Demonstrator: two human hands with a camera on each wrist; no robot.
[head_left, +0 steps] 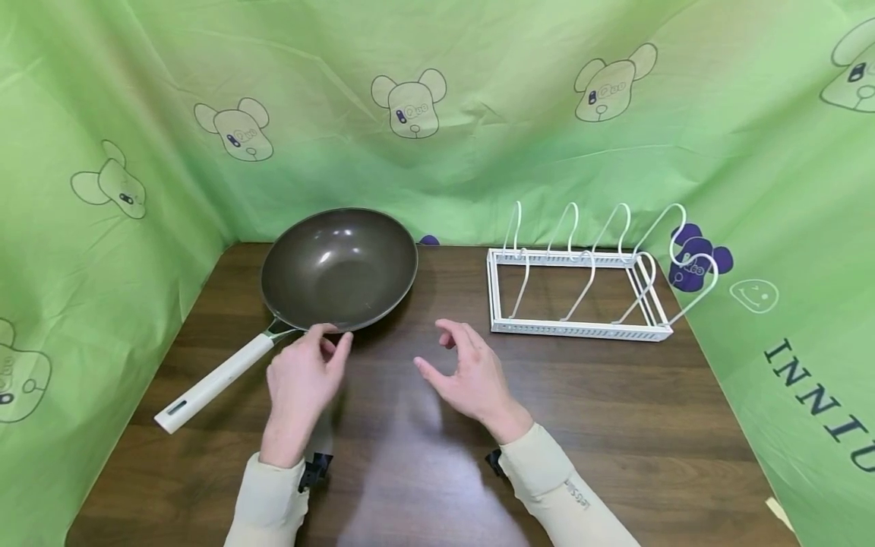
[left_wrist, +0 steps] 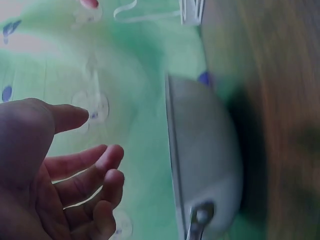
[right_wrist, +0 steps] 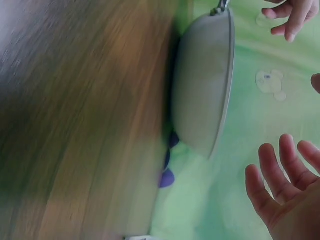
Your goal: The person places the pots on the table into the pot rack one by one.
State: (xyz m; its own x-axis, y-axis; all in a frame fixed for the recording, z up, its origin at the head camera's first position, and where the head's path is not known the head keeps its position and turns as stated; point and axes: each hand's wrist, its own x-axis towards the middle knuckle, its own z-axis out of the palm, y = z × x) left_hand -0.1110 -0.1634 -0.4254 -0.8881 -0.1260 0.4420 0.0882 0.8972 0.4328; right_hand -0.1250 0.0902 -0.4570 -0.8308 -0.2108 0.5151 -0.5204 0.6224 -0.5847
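A dark wok [head_left: 342, 266] with a pale outer wall [left_wrist: 205, 150] and a long white handle [head_left: 217, 381] sits at the back left of the table. My left hand [head_left: 305, 376] hovers in front of its near rim, fingers loosely bent and holding nothing; in the left wrist view a gap shows between the fingers [left_wrist: 85, 190] and the wok. To the right, my right hand [head_left: 472, 372] is held in the air over the wood, thumb and fingers spread apart and relaxed, with nothing in it. Behind it on the right stands a white wire rack [head_left: 581, 329] with several upright loops.
The brown wooden table [head_left: 424, 471] extends between and in front of both hands. Green cloth [head_left: 478, 175] with bear drawings hangs around its back and sides, close behind the wok and rack. The rack's rightmost loops lean out past its frame toward the cloth.
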